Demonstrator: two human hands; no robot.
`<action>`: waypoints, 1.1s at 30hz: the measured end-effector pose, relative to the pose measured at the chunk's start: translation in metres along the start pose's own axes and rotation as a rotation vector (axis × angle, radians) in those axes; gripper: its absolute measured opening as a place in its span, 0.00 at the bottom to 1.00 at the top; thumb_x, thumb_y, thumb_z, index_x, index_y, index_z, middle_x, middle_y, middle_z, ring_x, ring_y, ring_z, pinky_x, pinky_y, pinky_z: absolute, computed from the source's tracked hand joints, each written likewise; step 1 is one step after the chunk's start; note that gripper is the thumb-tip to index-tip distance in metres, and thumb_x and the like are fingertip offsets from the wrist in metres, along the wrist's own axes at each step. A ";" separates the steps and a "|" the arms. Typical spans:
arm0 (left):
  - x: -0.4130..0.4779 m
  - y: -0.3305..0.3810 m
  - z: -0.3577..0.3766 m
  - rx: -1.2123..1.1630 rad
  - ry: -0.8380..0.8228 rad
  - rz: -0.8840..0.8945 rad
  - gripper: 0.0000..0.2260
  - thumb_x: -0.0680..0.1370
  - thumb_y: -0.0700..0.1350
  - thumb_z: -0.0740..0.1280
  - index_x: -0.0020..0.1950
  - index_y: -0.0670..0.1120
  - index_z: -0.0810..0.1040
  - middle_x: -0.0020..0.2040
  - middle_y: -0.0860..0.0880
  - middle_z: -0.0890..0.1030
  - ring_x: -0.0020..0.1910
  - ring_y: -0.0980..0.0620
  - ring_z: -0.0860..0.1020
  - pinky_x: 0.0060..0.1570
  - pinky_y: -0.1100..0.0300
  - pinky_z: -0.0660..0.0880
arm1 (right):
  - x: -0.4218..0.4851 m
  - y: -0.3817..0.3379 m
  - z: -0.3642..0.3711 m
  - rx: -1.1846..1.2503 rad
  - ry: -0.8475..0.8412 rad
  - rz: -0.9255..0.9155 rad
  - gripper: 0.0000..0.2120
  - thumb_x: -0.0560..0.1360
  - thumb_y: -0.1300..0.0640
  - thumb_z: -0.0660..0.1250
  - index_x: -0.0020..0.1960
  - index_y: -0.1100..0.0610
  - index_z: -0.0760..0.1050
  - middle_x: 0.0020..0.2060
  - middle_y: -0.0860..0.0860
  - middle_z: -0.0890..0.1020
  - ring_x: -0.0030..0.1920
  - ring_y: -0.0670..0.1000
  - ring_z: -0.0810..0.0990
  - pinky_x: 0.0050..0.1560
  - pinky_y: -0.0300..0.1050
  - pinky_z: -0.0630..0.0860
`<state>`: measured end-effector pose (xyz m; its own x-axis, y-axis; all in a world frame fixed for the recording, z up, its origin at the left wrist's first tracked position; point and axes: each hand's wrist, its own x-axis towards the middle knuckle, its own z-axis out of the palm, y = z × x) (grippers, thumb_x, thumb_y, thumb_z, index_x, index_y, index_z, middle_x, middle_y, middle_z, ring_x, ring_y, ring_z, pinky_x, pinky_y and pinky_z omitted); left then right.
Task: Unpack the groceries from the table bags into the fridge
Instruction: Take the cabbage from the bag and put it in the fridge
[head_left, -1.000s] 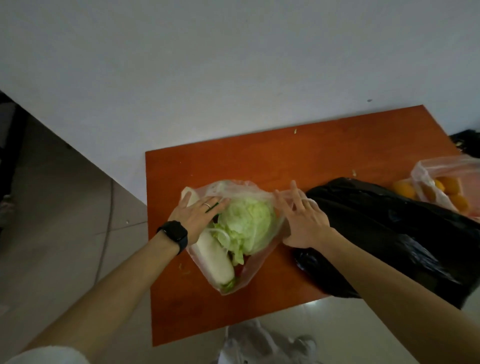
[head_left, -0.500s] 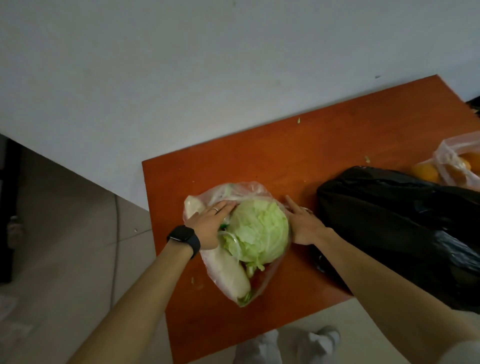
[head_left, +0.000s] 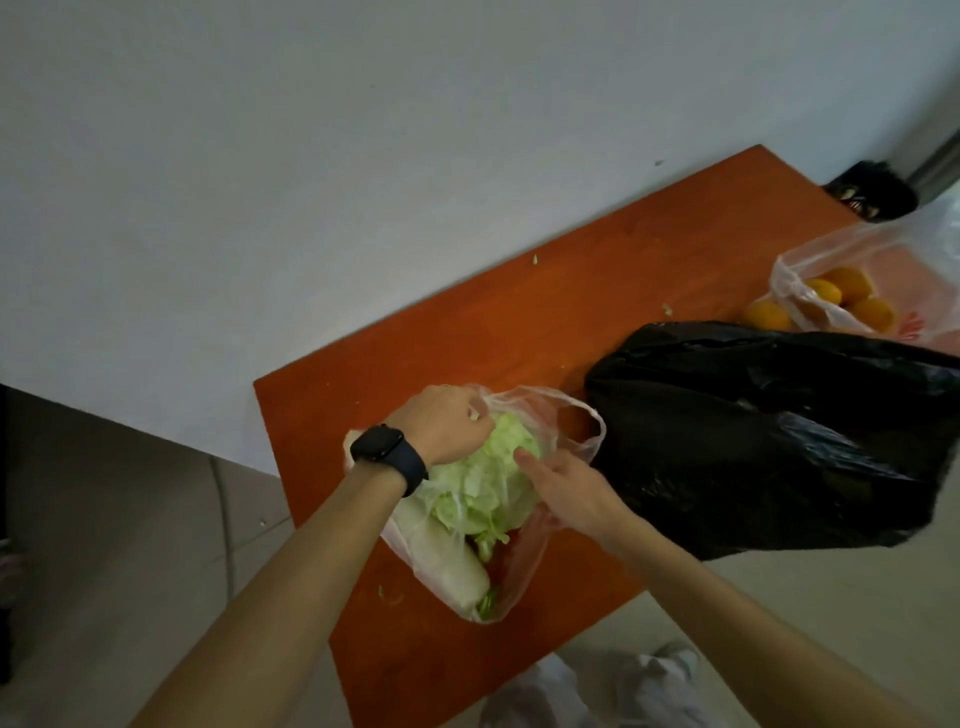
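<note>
So my left hand is now curled over the far top of the cabbage, knuckles up and fingers hooked down behind it, though I can't tell if I've caught some of the bag film in there too. My right hand is pretty much open, with straight fingers pressed flat against the near right side of the head. A second ago both hands were just spread flat on either side of the bag mouth, so it's gone from opening the bag to actually getting hold of the thing, and I'd guess the lift out comes next. The cabbage still sits inside the clear bag on the tabletop, so nothing's gone to the fridge yet, and I can't make the fridge out for sure from here. The cabbage is round, pale green and crinkly with loose outer leaves, so it'll probably shed bits. The bag is thin, floppy plastic with one handle loop sticking up beside my right hand. A smooth, fat white radish lies alongside the cabbage in there. Just to the right slumps a crumpled, glossy black bag, and past it is another see-through bag of oranges.
</note>
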<state>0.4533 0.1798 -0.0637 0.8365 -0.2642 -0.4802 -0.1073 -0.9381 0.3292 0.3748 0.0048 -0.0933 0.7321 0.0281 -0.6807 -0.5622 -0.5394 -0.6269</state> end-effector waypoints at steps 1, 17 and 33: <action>0.010 0.001 0.007 0.025 -0.047 -0.021 0.19 0.82 0.57 0.58 0.67 0.50 0.76 0.61 0.47 0.79 0.52 0.48 0.79 0.49 0.53 0.78 | 0.006 0.004 0.008 0.133 -0.029 0.135 0.32 0.79 0.33 0.56 0.62 0.62 0.75 0.49 0.55 0.82 0.46 0.57 0.84 0.50 0.53 0.83; 0.085 -0.002 0.051 -0.302 -0.472 -0.223 0.29 0.81 0.64 0.57 0.79 0.51 0.62 0.78 0.49 0.63 0.74 0.46 0.65 0.64 0.55 0.65 | 0.057 0.028 0.037 0.668 -0.092 0.491 0.41 0.75 0.26 0.49 0.80 0.49 0.57 0.76 0.55 0.65 0.71 0.61 0.70 0.65 0.59 0.74; 0.063 0.012 0.067 -0.322 -0.196 -0.241 0.17 0.76 0.60 0.65 0.58 0.53 0.80 0.57 0.52 0.81 0.51 0.51 0.79 0.49 0.52 0.76 | 0.088 0.026 0.093 1.267 0.375 0.556 0.31 0.81 0.38 0.56 0.79 0.51 0.57 0.74 0.52 0.65 0.73 0.55 0.66 0.65 0.45 0.68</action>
<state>0.4683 0.1368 -0.1447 0.6960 -0.1133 -0.7090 0.2771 -0.8686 0.4109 0.3889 0.0713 -0.2048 0.2515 -0.2613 -0.9319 -0.6162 0.6993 -0.3624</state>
